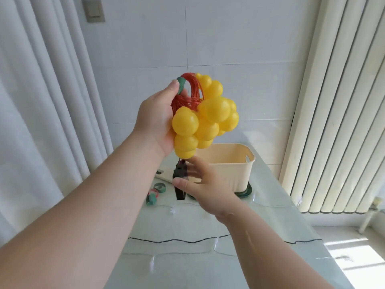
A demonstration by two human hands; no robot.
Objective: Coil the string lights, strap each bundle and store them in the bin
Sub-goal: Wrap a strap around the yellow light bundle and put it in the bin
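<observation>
The left hand [154,122] grips the coiled string lights [206,117] by their red wire loop, high above the bin [233,163], with the bundle's long axis vertical. The right hand [204,184], fingers spread, meets the dark end piece [179,192] dangling in front of the bin; I cannot tell whether it grips. The bin's opening lies below the bundle, nearer the right hand.

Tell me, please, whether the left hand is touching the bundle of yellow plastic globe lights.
Touching: the head view shows the left hand gripping the yellow globe light bundle.
</observation>
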